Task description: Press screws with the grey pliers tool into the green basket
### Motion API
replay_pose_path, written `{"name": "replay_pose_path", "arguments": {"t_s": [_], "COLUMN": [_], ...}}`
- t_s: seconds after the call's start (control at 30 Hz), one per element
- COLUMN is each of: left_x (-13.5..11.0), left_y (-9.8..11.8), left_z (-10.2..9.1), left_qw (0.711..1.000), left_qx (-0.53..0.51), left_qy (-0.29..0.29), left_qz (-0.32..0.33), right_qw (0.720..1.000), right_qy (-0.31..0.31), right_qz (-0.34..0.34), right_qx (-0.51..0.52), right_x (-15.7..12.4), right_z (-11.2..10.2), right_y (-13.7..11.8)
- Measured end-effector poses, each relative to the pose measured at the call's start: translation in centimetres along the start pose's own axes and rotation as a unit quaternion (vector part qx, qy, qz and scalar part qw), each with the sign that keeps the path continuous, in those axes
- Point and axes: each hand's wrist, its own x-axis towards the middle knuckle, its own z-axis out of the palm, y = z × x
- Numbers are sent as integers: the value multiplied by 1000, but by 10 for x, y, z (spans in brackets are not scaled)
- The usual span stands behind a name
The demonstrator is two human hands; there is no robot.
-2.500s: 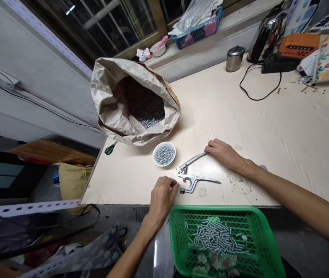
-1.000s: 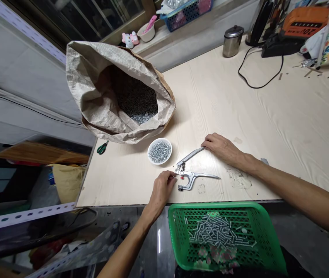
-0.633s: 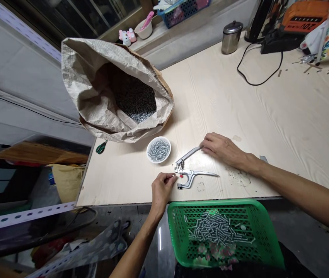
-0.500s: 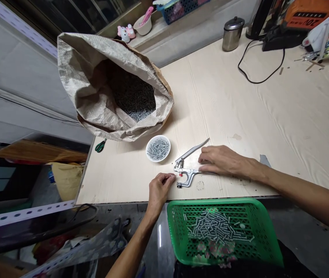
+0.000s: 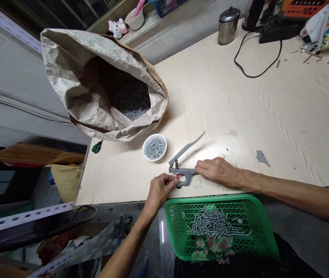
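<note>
Metal hand pliers (image 5: 188,173), like snap-fastener pliers, lie near the table's front edge with handles spread, a coil spring between them and a red tip in the jaw. My right hand (image 5: 217,172) is closed around the end of the lower handle. At the jaw, my left hand (image 5: 163,186) pinches thumb and fingertips together beside the red tip; whatever they hold is too small to make out. Behind it stands a white bowl (image 5: 154,147) of small silvery, spring-like pieces. Below the table edge, a green basket (image 5: 172,227) contains similar but longer-looking pieces.
A large woven sack (image 5: 109,127) of dark and silvery small pieces stands open at the back left. Green-handled scissors (image 5: 97,147) lie at the left edge. A metal canister (image 5: 228,26) and a black cable (image 5: 257,76) are at the back right.
My right hand has closed on the lower handle of the pliers. My left fingertips have come from just left of the jaw to right at the red tip. The view has shifted slightly.
</note>
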Motion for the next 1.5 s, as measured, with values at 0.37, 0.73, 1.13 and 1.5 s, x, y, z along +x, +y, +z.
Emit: {"name": "replay_pose_path", "arguments": {"t_s": [0.37, 0.73, 1.13, 1.5], "left_x": [16, 10, 3, -17], "left_y": [4, -1, -4, -25], "left_z": [-17, -7, -11, 2], "left_qw": [992, 983, 988, 976], "left_qx": [0, -34, -125, 113], "left_qy": [-126, -163, -58, 91], "left_qz": [-11, -76, -75, 161], "right_qw": [999, 999, 1000, 999], "right_qy": [24, 14, 19, 39], "right_qz": [-23, -29, -10, -21], "right_qx": [-26, -14, -4, -17], "right_x": [1, -3, -2, 0], "right_z": [0, 8, 6, 1], "right_y": [1, -5, 0, 2]}}
